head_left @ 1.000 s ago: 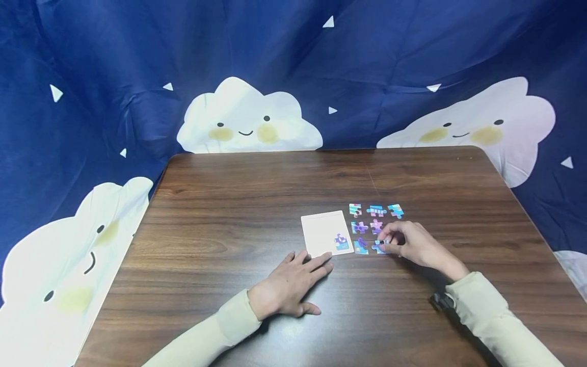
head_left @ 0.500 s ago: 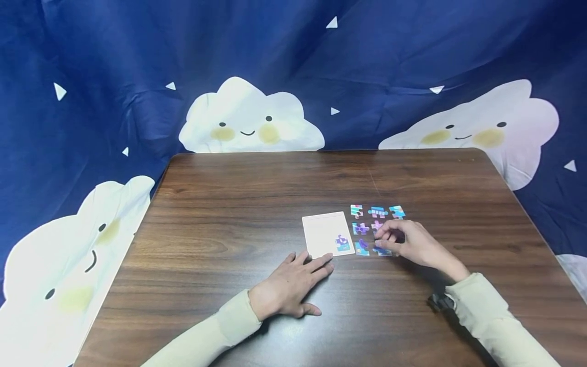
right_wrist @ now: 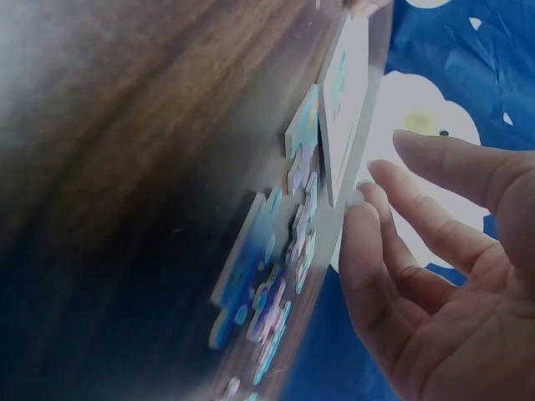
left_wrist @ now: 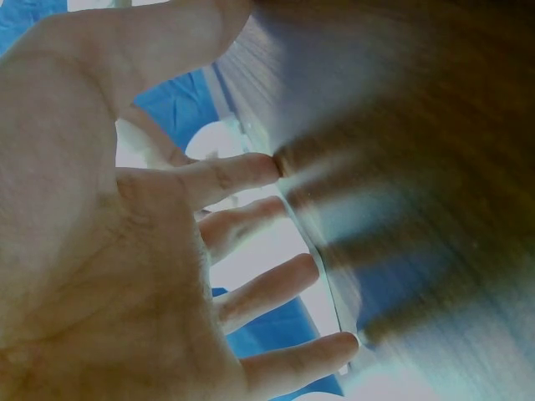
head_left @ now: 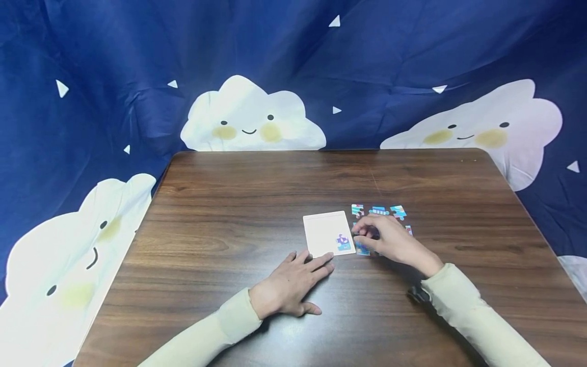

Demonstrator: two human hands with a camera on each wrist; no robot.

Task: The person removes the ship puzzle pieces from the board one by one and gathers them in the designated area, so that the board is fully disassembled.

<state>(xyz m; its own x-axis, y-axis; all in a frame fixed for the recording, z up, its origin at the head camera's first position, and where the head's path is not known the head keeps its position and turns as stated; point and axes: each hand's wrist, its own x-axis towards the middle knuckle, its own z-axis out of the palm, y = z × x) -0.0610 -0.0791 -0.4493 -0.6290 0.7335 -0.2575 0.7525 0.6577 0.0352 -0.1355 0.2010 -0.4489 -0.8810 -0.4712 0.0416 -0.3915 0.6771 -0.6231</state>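
Observation:
A square white puzzle board [head_left: 323, 229] lies mid-table, with one purple and blue jigsaw piece [head_left: 343, 243] on its lower right corner. My left hand [head_left: 293, 285] rests on the table, fingers spread, a fingertip at the board's front edge. Over the loose pieces right of the board is my right hand [head_left: 392, 239], fingers loosely bent and thumb apart, with no piece seen between them in the right wrist view. A blue jigsaw piece [head_left: 363, 249] shows under its thumb, beside the board. The hand covers other pieces in the head view.
Behind the right hand lie a striped piece [head_left: 357, 209], a blue piece [head_left: 378, 210] and a corner piece [head_left: 398, 211]. The brown wooden table [head_left: 220, 204] ends at a blue curtain [head_left: 367, 51] with cloud shapes.
My right hand has moved left, from the lower middle loose piece to the pieces just beside the board. The left hand has stayed in place.

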